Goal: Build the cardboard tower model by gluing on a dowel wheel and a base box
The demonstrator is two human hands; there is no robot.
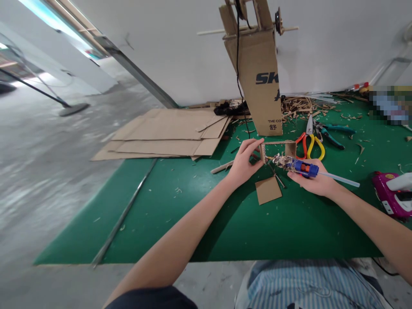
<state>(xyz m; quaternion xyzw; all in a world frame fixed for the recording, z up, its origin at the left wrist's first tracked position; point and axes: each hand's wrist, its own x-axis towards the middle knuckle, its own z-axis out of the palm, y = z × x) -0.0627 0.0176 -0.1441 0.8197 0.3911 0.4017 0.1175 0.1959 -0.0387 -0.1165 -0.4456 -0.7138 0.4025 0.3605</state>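
Cardboard frame [290,149] sits just right of centre on the green bench [167,201], near side of the tall cardboard tower [262,90]. Left hand [247,161] is clamped on its left end, thumb and fingers pinching the wall; right hand [313,180] is wrapped round a blue glue gun [305,168], nozzle pointing left, close to that same wall, though contact is hard to tell. Just near of the frame lies a cardboard square [268,190]. Tight on the far right: scissors [310,125] and teal-handled pliers [331,140] crowd in. Look left, there's width: a broad green stretch, dotted with scraps, runs to the slanting left edge, crossed by a metal strip [126,210] reaching the near edge. Cardboard sheets [161,124] fill the far left, overhanging the left edge.
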